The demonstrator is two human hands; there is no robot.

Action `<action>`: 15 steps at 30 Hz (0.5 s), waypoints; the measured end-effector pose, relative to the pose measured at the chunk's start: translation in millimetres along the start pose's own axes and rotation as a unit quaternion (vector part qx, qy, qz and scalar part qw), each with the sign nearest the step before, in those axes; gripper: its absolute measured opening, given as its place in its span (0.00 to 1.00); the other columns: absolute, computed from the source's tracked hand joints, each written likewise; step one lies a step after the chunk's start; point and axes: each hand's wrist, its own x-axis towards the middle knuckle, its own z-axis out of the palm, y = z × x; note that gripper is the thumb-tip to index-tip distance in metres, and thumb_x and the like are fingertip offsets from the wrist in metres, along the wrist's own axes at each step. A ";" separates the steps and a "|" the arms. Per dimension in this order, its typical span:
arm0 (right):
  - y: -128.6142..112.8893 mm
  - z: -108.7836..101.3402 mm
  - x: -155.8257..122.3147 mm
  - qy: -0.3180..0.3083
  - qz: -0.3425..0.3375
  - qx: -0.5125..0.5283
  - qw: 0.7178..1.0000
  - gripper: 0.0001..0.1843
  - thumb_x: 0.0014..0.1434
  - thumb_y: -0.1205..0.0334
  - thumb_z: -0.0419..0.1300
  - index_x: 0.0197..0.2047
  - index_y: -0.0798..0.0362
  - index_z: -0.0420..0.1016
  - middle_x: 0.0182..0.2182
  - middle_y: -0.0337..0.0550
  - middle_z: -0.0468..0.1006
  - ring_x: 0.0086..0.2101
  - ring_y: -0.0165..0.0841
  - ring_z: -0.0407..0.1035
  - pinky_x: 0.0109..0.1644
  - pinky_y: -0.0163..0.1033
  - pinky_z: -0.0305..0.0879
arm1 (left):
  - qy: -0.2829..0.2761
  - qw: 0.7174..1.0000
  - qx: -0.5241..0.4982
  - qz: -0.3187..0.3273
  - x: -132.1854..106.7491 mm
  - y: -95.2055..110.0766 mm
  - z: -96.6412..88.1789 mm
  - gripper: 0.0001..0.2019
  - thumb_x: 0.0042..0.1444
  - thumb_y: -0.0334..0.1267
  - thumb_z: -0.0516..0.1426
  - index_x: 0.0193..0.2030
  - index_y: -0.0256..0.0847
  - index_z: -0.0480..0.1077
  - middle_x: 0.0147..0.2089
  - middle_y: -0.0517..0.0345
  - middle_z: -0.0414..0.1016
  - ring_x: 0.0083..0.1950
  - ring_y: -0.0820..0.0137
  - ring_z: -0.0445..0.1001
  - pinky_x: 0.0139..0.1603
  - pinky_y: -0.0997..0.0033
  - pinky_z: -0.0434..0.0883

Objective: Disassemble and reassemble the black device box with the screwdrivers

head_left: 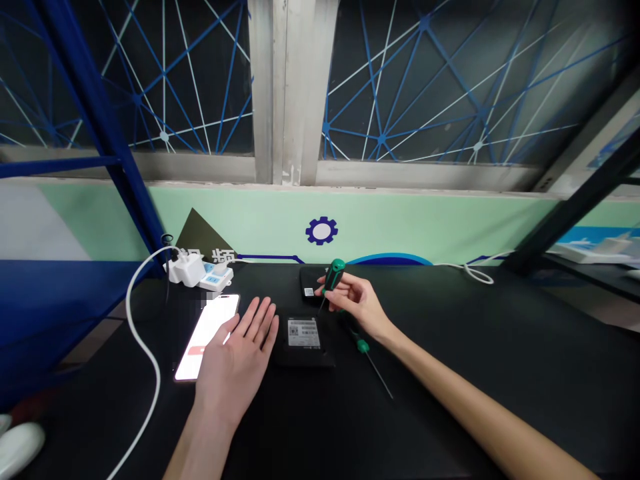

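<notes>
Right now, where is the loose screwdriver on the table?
The loose screwdriver lies right of the labelled black box, below the right hand, in the head view.

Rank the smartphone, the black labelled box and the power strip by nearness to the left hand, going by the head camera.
From the left hand, nearest first:
1. The smartphone: partly beneath the hand, at its left side.
2. The black labelled box: just right of the fingertips.
3. The white power strip: farther ahead, beyond the phone's top end.
</notes>
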 end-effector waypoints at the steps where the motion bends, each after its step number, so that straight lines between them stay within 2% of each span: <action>1: -0.5 -0.6 0.0 -0.002 0.000 0.000 1.000 0.21 0.53 0.46 0.70 0.41 0.53 0.77 0.31 0.43 0.81 0.24 0.30 0.70 0.29 0.37 0.68 | -0.001 1.000 -0.001 0.001 -0.3 0.0 0.2 0.24 0.70 0.36 0.46 0.71 0.35 0.58 0.62 0.41 0.74 0.58 0.60 0.77 0.53 0.62 0.79; 5: 2.0 0.6 1.5 0.020 0.010 -0.008 1.000 0.20 0.51 0.46 0.72 0.33 0.53 0.75 0.25 0.40 0.78 0.23 0.30 0.68 0.27 0.37 0.66 | -0.004 1.000 -0.002 0.001 -1.3 -0.1 1.3 0.24 0.70 0.36 0.46 0.71 0.35 0.58 0.62 0.41 0.73 0.59 0.60 0.76 0.54 0.62 0.79; 8: 5.3 3.6 2.6 0.031 0.017 -0.011 0.999 0.21 0.49 0.45 0.72 0.33 0.51 0.72 0.22 0.36 0.75 0.22 0.30 0.67 0.27 0.37 0.66 | 0.001 1.000 0.001 -0.002 -1.6 -0.2 2.2 0.24 0.70 0.36 0.46 0.70 0.34 0.58 0.63 0.40 0.73 0.60 0.59 0.76 0.55 0.61 0.78; 11: 5.5 4.9 2.1 0.031 0.012 -0.006 0.999 0.22 0.49 0.44 0.72 0.35 0.51 0.72 0.23 0.35 0.74 0.21 0.29 0.65 0.27 0.37 0.66 | 0.000 1.000 0.000 -0.003 -1.1 -0.3 1.7 0.23 0.70 0.36 0.46 0.70 0.35 0.58 0.63 0.41 0.73 0.60 0.60 0.76 0.55 0.61 0.78; 15: 0.2 1.8 -0.5 0.011 0.003 0.011 1.000 0.21 0.50 0.45 0.71 0.39 0.52 0.75 0.29 0.40 0.77 0.23 0.29 0.66 0.28 0.37 0.66 | -0.007 1.000 0.002 -0.001 -0.2 -0.4 -0.1 0.24 0.70 0.37 0.46 0.70 0.33 0.59 0.62 0.40 0.74 0.59 0.59 0.76 0.55 0.61 0.78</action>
